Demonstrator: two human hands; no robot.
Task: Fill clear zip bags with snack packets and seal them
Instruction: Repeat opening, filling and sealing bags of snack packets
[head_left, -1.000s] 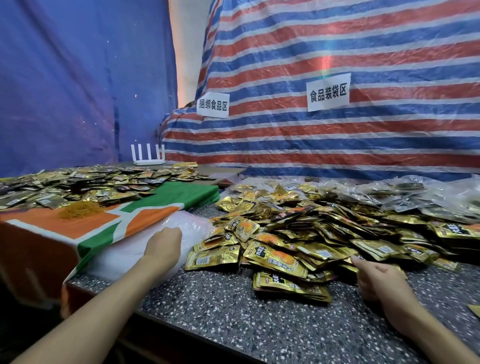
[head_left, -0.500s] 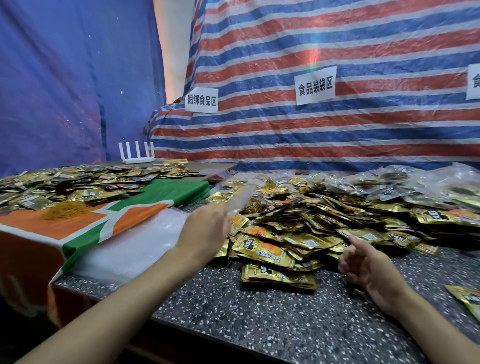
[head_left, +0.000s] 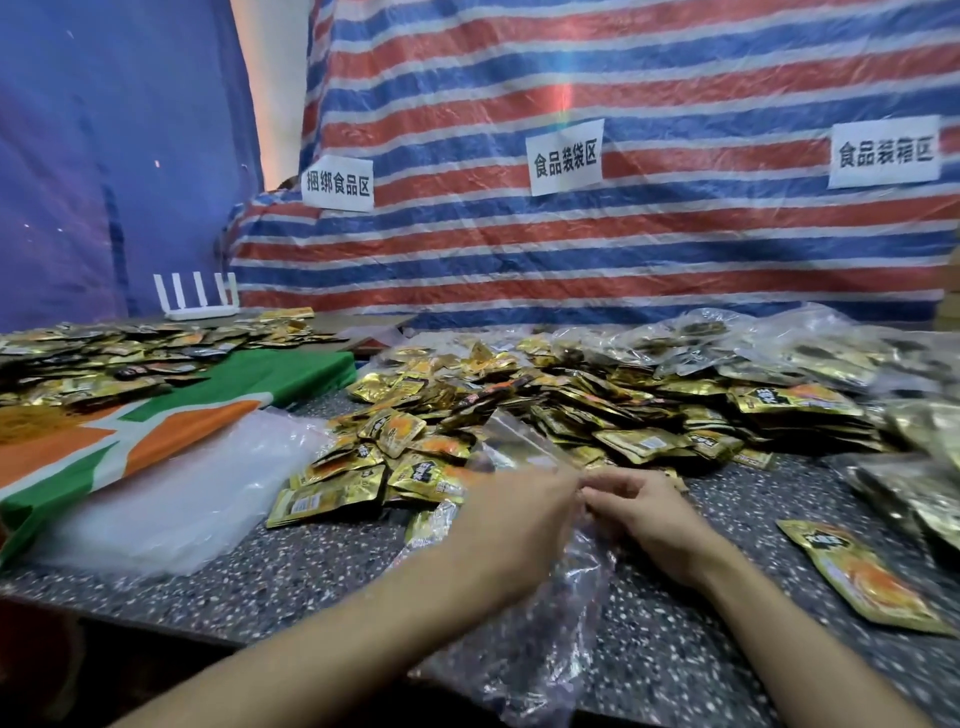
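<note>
Moved since before: left hand (head_left: 514, 519) had crossed from the stack of empty bags (head_left: 176, 499) to the middle of the bench (head_left: 260, 566), bringing a clear zip bag (head_left: 566, 603); right hand (head_left: 654, 519) had come in to meet it.
Left hand: fingers curled, pinching the bag's upper part (fingertips hidden behind the knuckles).
Right hand: fingers curled onto the same film, just beside the left hand.
Clear zip bag: hung between both hands and draped down over the near bench edge.
Bag contents: could not be told through the creased, glaring film.
Snack packets (head_left: 571, 410): loose gold pile just behind the hands.
Stray packet (head_left: 862, 577): lay alone to the right.
Filled bags (head_left: 779, 343): clear bags holding packets, heaped far right, the nearest cut off by the frame.
Hard to make out: the bag's mouth and zip strip, blurred.
</note>
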